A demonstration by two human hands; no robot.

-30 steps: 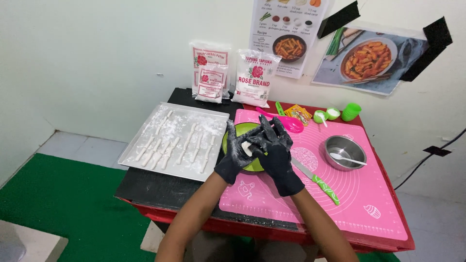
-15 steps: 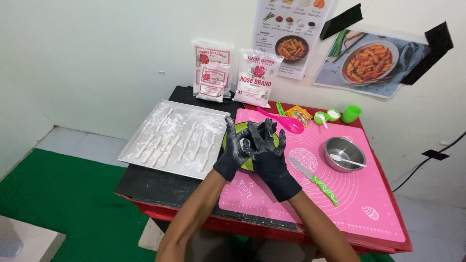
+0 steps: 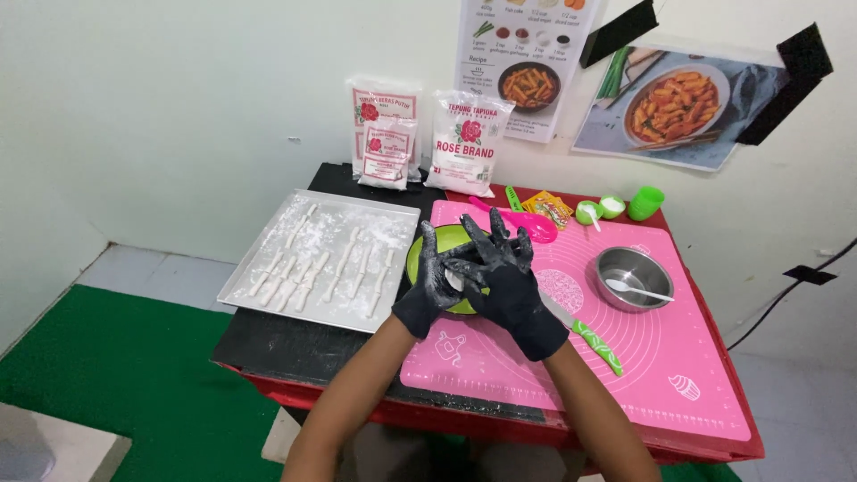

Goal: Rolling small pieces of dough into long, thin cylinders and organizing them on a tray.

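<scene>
Fingers (image 3: 496,234) of the right hand (image 3: 509,286) are spread upward, pressed palm to palm against the left hand (image 3: 430,290); both wear black gloves and squeeze one white dough piece (image 3: 455,280) between them, above the green plate (image 3: 427,250); at nine o'clock lies one floured tray (image 3: 268,286) holding roughly ten dough sticks (image 3: 344,263); at three o'clock sit one steel bowl (image 3: 634,278) and one green-handled knife (image 3: 596,344) on the pink mat (image 3: 678,357); three flour bags (image 3: 468,143) stand at twelve o'clock.

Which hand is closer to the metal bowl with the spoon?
Right. The right hand is just left of the metal bowl; the left hand is farther left, over the green bowl.
</scene>
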